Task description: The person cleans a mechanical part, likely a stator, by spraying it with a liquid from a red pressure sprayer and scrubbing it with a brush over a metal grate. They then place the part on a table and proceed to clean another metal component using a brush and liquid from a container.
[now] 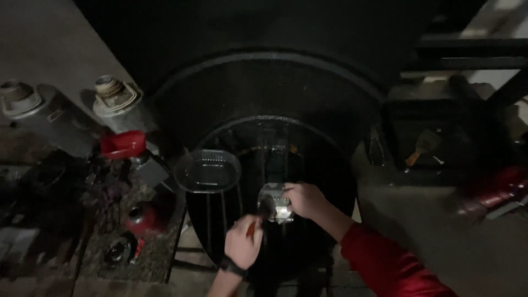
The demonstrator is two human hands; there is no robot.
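Dim light. Our right hand has its grip closed on a small metal part, held over the black drum basin. Left hand, grip closed on a brush, bristles touching the part's left edge. Clear plastic tray sits at the basin's upper-left rim. We judge short strokes best, keeping the part steady over the basin.

- Black basin: open room at six o'clock, below the metal part.
- Clear tray blocks ten o'clock.
- Cluttered mat with red cap and two grey cylinders crowds nine o'clock.
- Bare floor at four o'clock.
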